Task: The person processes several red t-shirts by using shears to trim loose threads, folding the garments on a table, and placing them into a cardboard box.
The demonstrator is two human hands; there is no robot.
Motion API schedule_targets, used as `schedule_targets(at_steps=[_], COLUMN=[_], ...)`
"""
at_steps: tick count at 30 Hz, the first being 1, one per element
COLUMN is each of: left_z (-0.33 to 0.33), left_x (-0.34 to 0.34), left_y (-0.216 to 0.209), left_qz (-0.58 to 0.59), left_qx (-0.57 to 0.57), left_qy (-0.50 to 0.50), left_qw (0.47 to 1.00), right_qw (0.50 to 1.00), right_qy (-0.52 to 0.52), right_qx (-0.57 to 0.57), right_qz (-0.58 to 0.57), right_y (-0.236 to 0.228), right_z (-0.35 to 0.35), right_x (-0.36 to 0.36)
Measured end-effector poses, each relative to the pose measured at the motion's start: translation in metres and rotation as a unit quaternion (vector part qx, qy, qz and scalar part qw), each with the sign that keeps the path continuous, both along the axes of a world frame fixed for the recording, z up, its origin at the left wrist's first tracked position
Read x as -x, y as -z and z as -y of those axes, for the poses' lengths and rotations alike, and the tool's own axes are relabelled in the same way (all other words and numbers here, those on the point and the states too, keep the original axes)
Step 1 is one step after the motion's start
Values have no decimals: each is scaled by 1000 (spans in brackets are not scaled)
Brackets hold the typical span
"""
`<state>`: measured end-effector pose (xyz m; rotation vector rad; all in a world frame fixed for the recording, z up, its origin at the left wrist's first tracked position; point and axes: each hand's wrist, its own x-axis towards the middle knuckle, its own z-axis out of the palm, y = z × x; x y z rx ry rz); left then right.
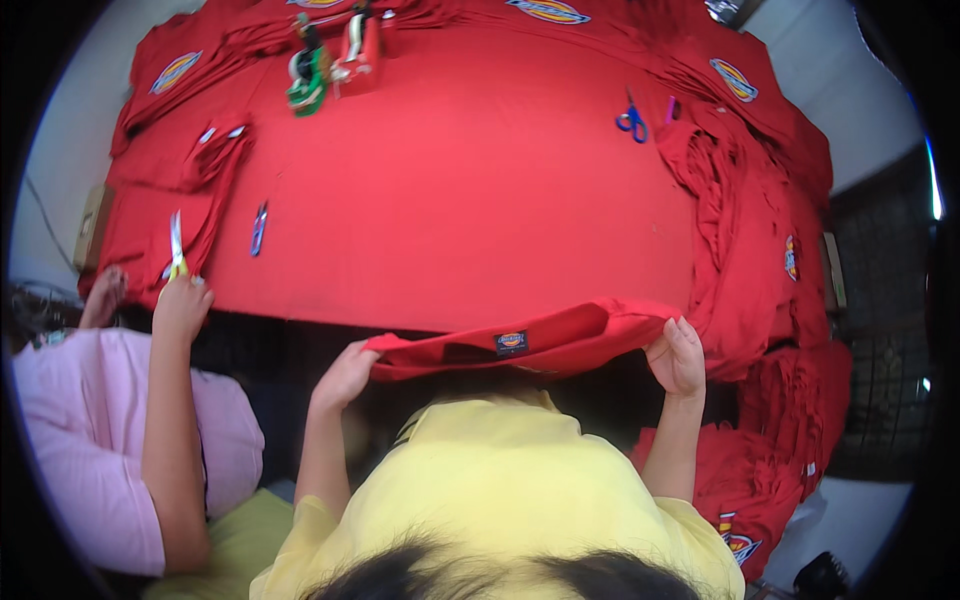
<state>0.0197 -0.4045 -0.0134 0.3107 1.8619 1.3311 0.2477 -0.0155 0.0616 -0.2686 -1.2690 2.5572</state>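
One broad red tabletop (450, 200), curved by the fisheye lens and seen from above. Along its right side, a long crumpled heap of red garments (740, 230), with more red cloth lying below at lower right and along the far edge, some pieces bearing oval emblems. At bottom centre, the wearer's own yellow shirt (530, 470). At left, a co-worker in pink (90, 440), one hand raised to the table edge with yellow-handled scissors (178, 268), blades pointing away.

Stretched sideways at the near table edge, in front of the yellow shirt: a red garment (570, 345), its opening toward the camera. At its left end, the left hand (345, 375), fingers narrowed on the cloth, tips partly hidden. At its right end, the right hand (679, 357), holding the cloth with fingers upright and close together; cannot tell how firmly.

Near the far edge, left of centre, a green tape dispenser (308, 80) just beside a red tape dispenser (358, 60). At far right, blue-handled scissors (632, 122). Nearer, at left, small blue thread snips (259, 229). Inside the held garment's opening, a small dark label (511, 343).
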Motion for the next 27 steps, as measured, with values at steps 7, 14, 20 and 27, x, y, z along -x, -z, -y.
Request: schedule_targets(at_steps=[7,14,20,27], left_z=[-49,-88,-96,-224], left_x=[5,6,89,242], left_y=[-43,-66,-84,3], left_qz=[185,204,-73,-189], left_qx=[-158,-487,-349,-11], left_qy=[-2,-152,-191,-90], left_qw=[970,835,914,978], right_qw=[999,996,985,981], right_qy=[-28,-60,17,-59], right_qx=[-26,-56,-39,20], right_qz=[-14,17,-165,181], right_y=[-8,6,22,88], right_z=[-50,-133,-186,-241], right_x=[-6,-12,62,226])
